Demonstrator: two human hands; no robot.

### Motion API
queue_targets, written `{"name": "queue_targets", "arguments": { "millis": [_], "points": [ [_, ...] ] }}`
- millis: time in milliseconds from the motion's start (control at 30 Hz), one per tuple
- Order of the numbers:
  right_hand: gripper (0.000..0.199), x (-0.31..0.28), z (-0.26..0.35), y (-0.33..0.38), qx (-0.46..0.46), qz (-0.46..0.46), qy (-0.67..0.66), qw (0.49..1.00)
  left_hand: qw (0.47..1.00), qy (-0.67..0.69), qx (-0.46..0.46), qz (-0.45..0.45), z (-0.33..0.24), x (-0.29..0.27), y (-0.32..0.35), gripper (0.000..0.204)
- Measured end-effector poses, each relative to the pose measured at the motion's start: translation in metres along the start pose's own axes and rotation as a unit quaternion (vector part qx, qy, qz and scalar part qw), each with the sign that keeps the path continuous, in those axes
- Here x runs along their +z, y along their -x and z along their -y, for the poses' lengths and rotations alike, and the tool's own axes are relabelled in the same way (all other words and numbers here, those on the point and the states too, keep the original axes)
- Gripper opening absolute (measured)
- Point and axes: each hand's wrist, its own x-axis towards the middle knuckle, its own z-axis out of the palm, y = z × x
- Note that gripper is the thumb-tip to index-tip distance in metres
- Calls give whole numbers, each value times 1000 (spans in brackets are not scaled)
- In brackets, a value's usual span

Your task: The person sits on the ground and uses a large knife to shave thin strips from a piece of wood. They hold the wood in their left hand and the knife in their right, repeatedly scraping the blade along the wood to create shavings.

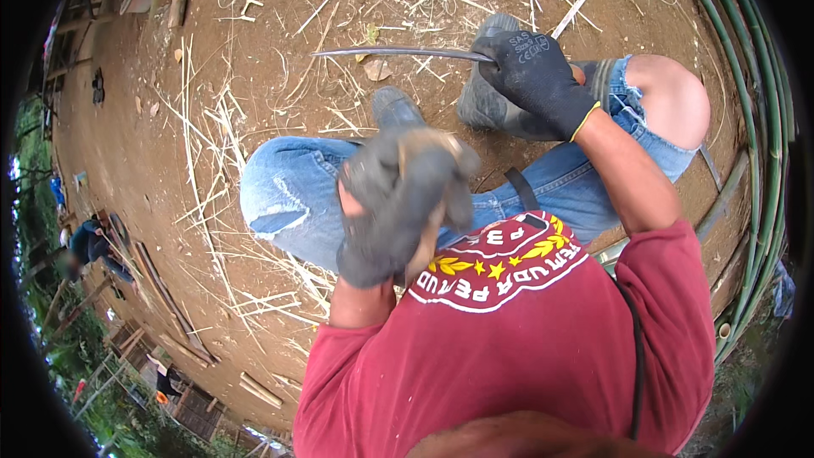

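My right hand (534, 80), in a dark glove with a yellow cuff edge, is closed around the handle of a long knife (398, 52). Its thin, slightly curved blade points left, above the ground and past my boots. The handle is mostly hidden in the fist. My left hand (394, 212), in a worn dark glove and smeared by motion, is closed on a tan piece of what looks like bamboo (426, 242) over my lap. Part of that piece shows below the fingers; the rest is covered by the glove. Blade and bamboo are apart.
My bent legs in torn jeans (292, 191) and dark boots (487, 102) lie around the work. Split strips (216, 140) litter the brown soil. Long green bamboo poles (767, 119) curve along the right. Another person (89, 242) is far left, near a dark pole (165, 297).
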Motion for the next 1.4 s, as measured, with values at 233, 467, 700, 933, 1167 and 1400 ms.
{"name": "queue_targets", "arguments": {
  "millis": [233, 467, 700, 933, 1167, 1400],
  "points": [
    [16, -46, 46, -24, 60, -6, -220, 974, 988, 84, -84, -97, 10, -7, -8, 26],
    [19, -64, 78, -21, -61, -35, -225, 972, 996, 38, -20, -72, 24, -18, -1, 30],
    [22, -69, 76, -23, -97, -43, -193, 976, 998, 55, -29, -16, 31, -23, 1, 41],
    [27, -72, 74, -26, -99, -38, -180, 978, 994, 103, -32, 7, 32, -23, -2, 41],
    [40, -77, 70, -27, -99, -4, -149, 984, 994, 86, -7, -67, 34, -11, -2, 31],
    [39, -75, 59, -36, -135, 41, -175, 974, 997, 29, -19, -67, 34, -12, -3, 28]
  ]
}}
